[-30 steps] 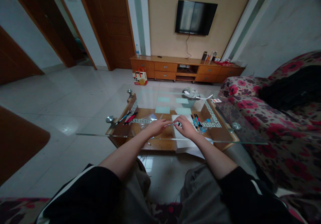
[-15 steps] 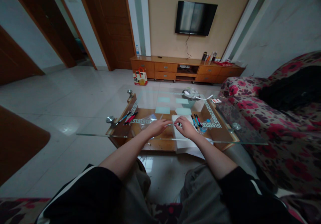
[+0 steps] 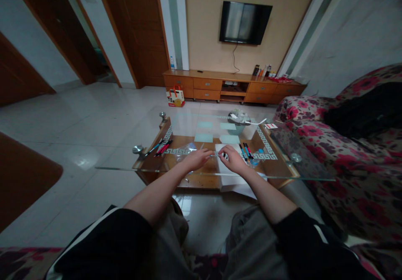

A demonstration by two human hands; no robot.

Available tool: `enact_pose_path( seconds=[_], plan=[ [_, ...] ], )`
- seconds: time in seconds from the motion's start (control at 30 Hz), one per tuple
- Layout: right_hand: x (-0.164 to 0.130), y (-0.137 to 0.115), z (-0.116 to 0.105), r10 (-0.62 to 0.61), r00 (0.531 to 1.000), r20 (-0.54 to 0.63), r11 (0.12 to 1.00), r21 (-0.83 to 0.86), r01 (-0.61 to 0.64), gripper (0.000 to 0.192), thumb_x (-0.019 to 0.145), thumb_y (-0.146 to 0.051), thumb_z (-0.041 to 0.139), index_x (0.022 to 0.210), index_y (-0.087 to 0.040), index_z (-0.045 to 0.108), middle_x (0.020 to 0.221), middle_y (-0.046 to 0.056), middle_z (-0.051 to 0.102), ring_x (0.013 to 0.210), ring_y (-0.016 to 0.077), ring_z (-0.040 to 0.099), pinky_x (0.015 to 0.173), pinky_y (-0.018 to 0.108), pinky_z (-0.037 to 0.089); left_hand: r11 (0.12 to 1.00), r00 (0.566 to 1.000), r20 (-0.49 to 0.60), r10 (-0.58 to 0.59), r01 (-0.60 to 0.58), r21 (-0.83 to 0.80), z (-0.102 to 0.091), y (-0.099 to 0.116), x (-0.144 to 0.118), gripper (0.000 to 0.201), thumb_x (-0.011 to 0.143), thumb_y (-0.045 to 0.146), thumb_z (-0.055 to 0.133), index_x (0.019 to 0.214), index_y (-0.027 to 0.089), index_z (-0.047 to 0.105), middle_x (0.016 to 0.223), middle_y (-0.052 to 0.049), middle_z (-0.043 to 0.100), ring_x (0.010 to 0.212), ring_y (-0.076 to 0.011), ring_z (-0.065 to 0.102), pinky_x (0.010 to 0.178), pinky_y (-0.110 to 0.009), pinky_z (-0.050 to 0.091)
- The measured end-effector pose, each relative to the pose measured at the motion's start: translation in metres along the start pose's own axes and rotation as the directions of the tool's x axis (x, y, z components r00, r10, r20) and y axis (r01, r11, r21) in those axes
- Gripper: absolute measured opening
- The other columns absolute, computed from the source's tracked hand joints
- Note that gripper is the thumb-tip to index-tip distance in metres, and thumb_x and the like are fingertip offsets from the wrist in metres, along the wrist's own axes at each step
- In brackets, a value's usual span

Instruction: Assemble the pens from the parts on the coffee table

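My left hand and my right hand meet over the near middle of a glass coffee table. Between their fingertips they pinch a thin pen, the left hand on one end and the right on the other. A white sheet of paper lies under my right hand. Several pens lie just right of that hand, and more pens lie to the left. A clear plastic bag sits beyond my left hand.
A basket with crumpled stuff stands at the table's far side, a white strip and a small card beside it. A floral sofa runs along the right. A TV cabinet and a shopping bag stand across the tiled floor.
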State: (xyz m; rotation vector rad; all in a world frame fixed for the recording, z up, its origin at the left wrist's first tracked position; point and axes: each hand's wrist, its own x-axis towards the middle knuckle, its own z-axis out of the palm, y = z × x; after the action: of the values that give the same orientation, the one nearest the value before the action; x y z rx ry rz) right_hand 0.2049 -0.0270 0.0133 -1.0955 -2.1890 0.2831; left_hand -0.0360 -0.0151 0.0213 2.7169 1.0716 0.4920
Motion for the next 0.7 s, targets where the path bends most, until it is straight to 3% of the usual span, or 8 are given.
enact_pose_path(
  seconds=[0.23, 0.57, 0.7],
  plan=[
    [-0.0002, 0.0002, -0.0014, 0.042, 0.999, 0.008, 0.999, 0.022, -0.042, 0.013, 0.096, -0.032, 0.057, 0.094, -0.021, 0.063, 0.097, 0.007, 0.061, 0.098, 0.0230, 0.055, 0.090, 0.036, 0.044, 1.000, 1.000, -0.010, 0.001, -0.001, 0.005, -0.0019, 0.0010, -0.0002, 0.030, 0.098, 0.022, 0.048, 0.125, 0.027, 0.060, 0.112, -0.007, 0.065, 0.095, -0.0189, 0.065, 0.080, -0.027, 0.051],
    [-0.0006, 0.0004, -0.0011, 0.038, 0.999, 0.008, 0.999, 0.029, -0.038, 0.007, 0.093, -0.026, 0.058, 0.092, -0.021, 0.063, 0.096, 0.007, 0.061, 0.096, 0.0225, 0.055, 0.088, 0.037, 0.045, 1.000, 1.000, 0.000, -0.010, 0.010, 0.015, -0.0023, 0.0018, -0.0003, 0.030, 0.097, 0.022, 0.047, 0.124, 0.026, 0.061, 0.111, -0.007, 0.065, 0.094, -0.0191, 0.064, 0.081, -0.028, 0.051],
    [0.0002, -0.0006, 0.0008, 0.079, 0.996, -0.031, 0.991, 0.108, -0.076, 0.008, 0.092, -0.027, 0.059, 0.091, -0.020, 0.063, 0.094, 0.006, 0.062, 0.091, 0.0206, 0.058, 0.083, 0.034, 0.048, 1.000, 1.000, -0.020, 0.000, 0.000, -0.007, -0.0001, -0.0003, 0.0000, 0.030, 0.097, 0.022, 0.047, 0.124, 0.026, 0.060, 0.112, -0.007, 0.065, 0.095, -0.0193, 0.065, 0.082, -0.029, 0.051]
  ],
)
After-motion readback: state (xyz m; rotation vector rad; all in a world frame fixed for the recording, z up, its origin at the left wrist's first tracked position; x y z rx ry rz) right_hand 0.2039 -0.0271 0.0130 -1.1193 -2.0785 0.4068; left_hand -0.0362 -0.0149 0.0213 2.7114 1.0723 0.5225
